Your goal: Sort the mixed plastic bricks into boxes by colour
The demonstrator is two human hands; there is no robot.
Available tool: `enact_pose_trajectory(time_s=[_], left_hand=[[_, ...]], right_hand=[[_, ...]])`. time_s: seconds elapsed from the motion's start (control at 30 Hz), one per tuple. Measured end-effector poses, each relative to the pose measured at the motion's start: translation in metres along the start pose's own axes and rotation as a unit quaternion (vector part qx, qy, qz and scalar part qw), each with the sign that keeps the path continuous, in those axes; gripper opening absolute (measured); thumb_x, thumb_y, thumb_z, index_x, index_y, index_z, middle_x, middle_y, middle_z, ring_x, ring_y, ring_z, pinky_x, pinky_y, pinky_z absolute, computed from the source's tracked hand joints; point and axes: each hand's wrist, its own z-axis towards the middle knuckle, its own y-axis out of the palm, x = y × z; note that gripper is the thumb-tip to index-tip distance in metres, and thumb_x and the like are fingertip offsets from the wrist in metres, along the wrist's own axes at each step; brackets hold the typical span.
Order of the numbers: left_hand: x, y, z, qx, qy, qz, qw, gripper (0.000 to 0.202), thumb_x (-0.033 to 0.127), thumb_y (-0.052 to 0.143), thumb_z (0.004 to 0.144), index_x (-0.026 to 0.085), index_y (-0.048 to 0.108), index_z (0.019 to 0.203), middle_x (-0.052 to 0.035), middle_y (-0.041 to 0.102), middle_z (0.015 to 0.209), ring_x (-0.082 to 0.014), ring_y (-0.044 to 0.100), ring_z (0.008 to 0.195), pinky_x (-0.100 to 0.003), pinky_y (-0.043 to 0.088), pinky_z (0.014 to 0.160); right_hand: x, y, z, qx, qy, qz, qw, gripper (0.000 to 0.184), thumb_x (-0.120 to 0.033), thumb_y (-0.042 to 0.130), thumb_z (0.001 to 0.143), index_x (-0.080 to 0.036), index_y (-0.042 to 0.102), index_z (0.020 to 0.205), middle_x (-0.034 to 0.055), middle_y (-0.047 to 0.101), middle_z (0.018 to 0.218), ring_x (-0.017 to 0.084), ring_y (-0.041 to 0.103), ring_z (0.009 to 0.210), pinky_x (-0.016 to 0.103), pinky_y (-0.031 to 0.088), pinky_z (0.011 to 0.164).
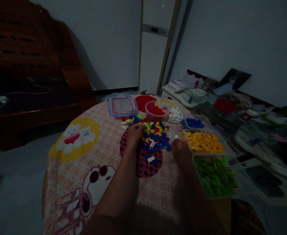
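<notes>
My left hand [135, 133] is at the left edge of a loose pile of mixed toy building bricks [155, 135], its fingers bent together over them. Whatever may be between those fingertips is too small to tell. To the right of the pile, my right hand [179, 148] is closed low over the tablecloth, and its grip is hidden. Just beyond its fingers is a small white piece [176, 136]. Beside this hand stands a clear box of yellow bricks [204, 142]. Nearer to me is a clear box of green bricks [215, 176].
A round table wears a patterned cloth [84, 169]. At its far side are a blue-rimmed clear lid [122, 106], a round tub with red bricks [156, 110], a heap of white bricks [174, 115] and a box of blue bricks [194, 123]. Cluttered glass shelving [243, 120] stands right.
</notes>
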Motion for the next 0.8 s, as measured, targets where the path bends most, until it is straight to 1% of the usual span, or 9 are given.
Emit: enact_pose_trajectory(time_s=[0.07,0.13,0.23,0.33,0.4,0.47,0.53,0.63,0.8], left_hand=[[0.002,0.000,-0.001,-0.001,-0.007,-0.009,1.000,0.028,0.040,0.061,0.075,0.017,0.061,0.058,0.0027,0.055,0.052,-0.0101,0.046,0.047,-0.022,0.034,0.048],[0.004,0.000,-0.002,-0.001,-0.009,-0.011,1.000,0.028,0.039,0.061,0.075,0.017,0.060,0.057,0.0031,0.054,0.051,-0.0094,0.044,0.046,-0.021,0.033,0.048],[0.004,-0.001,-0.002,0.000,0.003,0.001,1.000,0.028,0.037,0.061,0.075,0.017,0.058,0.055,0.0028,0.054,0.051,-0.0093,0.045,0.047,-0.021,0.032,0.048],[0.002,-0.003,-0.001,-0.005,0.008,0.011,1.000,0.028,0.037,0.062,0.074,0.017,0.058,0.055,0.0026,0.054,0.051,-0.0094,0.045,0.047,-0.021,0.032,0.047],[0.001,-0.003,-0.001,-0.007,0.005,0.009,1.000,0.027,0.037,0.061,0.074,0.017,0.058,0.055,0.0031,0.053,0.050,-0.0091,0.044,0.046,-0.021,0.032,0.047],[0.002,-0.003,-0.001,-0.007,0.000,0.005,1.000,0.027,0.036,0.061,0.074,0.017,0.058,0.055,0.0035,0.053,0.050,-0.0087,0.043,0.045,-0.021,0.032,0.047],[0.003,-0.002,-0.002,-0.006,-0.002,0.007,1.000,0.026,0.036,0.061,0.074,0.017,0.059,0.056,0.0036,0.053,0.050,-0.0089,0.043,0.046,-0.021,0.032,0.047],[0.005,-0.001,-0.002,-0.002,0.005,0.015,1.000,0.027,0.037,0.061,0.074,0.017,0.059,0.056,0.0035,0.054,0.051,-0.0092,0.045,0.048,-0.021,0.033,0.048],[0.005,-0.001,-0.002,0.000,-0.002,0.033,0.999,0.028,0.036,0.061,0.076,0.017,0.057,0.054,0.0037,0.053,0.050,-0.0097,0.046,0.047,-0.021,0.033,0.049]], right_hand=[[-0.004,-0.002,0.016,0.020,-0.002,0.080,0.997,0.019,-0.021,0.052,0.090,-0.016,0.071,0.091,0.0098,0.072,0.088,0.020,0.065,0.083,0.027,0.044,0.075],[-0.014,-0.005,0.037,0.030,0.010,0.158,0.987,0.019,-0.018,0.053,0.086,-0.017,0.072,0.086,0.0077,0.073,0.083,0.019,0.066,0.078,0.027,0.046,0.072],[-0.032,-0.014,0.075,0.085,0.010,0.247,0.965,0.019,-0.018,0.055,0.082,-0.016,0.074,0.082,0.0083,0.075,0.083,0.021,0.069,0.080,0.029,0.051,0.076],[-0.047,-0.028,0.109,0.123,0.014,0.363,0.923,0.032,-0.018,0.054,0.080,-0.014,0.074,0.105,0.0081,0.076,0.094,0.020,0.071,0.078,0.030,0.055,0.073],[-0.049,-0.037,0.121,0.150,0.008,0.409,0.900,0.043,-0.018,0.054,0.079,-0.012,0.070,0.118,0.0093,0.075,0.103,0.019,0.071,0.078,0.030,0.057,0.073],[-0.043,-0.040,0.121,0.187,-0.006,0.417,0.889,0.042,-0.021,0.053,0.080,-0.012,0.071,0.117,0.0096,0.076,0.104,0.020,0.072,0.080,0.032,0.057,0.075],[-0.031,-0.037,0.113,0.206,0.003,0.413,0.887,0.036,-0.025,0.051,0.083,-0.013,0.074,0.108,0.0096,0.077,0.095,0.021,0.072,0.079,0.033,0.057,0.076],[-0.012,-0.024,0.096,0.198,0.038,0.382,0.902,0.035,-0.027,0.049,0.084,-0.013,0.076,0.102,0.0094,0.077,0.086,0.022,0.072,0.075,0.035,0.057,0.078],[0.005,-0.012,0.089,0.188,0.040,0.306,0.932,0.034,-0.024,0.049,0.082,-0.013,0.077,0.098,0.0121,0.077,0.087,0.026,0.071,0.088,0.037,0.053,0.085]])
